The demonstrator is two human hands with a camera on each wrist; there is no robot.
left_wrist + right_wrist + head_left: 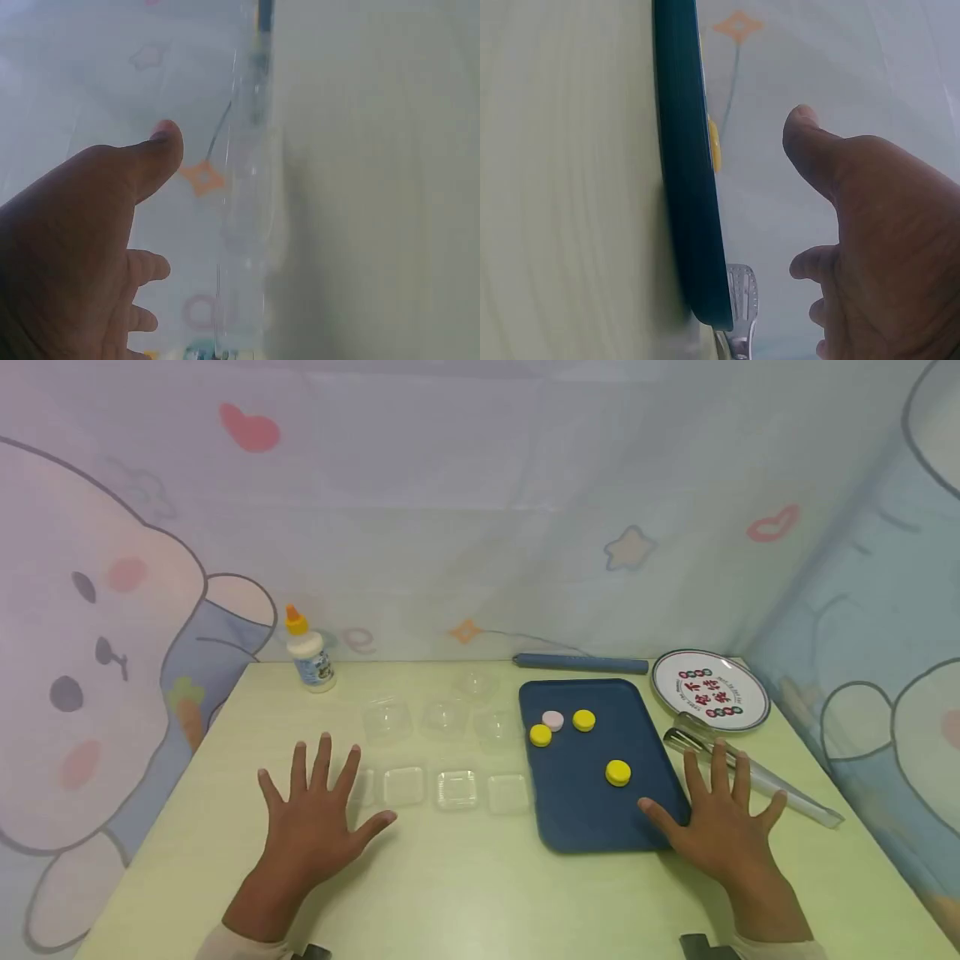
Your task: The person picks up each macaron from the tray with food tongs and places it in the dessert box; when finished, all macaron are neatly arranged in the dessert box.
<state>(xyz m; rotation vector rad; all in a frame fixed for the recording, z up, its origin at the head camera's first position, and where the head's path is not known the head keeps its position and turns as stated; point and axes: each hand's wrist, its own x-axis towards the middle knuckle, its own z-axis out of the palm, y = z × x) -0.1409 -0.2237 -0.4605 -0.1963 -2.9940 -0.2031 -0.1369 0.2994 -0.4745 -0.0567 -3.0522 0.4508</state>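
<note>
My left hand (313, 827) is spread palm down over the table's left half, holding nothing. Just beyond its fingers stand clear plastic containers (404, 786) in a row, with domed clear pieces (444, 716) behind them. My right hand (723, 831), also spread and holding nothing, is by the right front corner of a dark blue tray (570, 814); its thumb overlaps the tray's edge in the head view. On the tray lie several small round pieces, three yellow (618, 772) and one pink (552, 721). Metal tongs (780, 783) lie beyond the right fingers.
A white glue bottle (311, 662) with an orange tip stands at the back left. Along the back edge lies a blue-grey stick (581, 663). A white plate (711, 689) with red lettering is at the back right. A printed cloth (450, 510) hangs behind the table.
</note>
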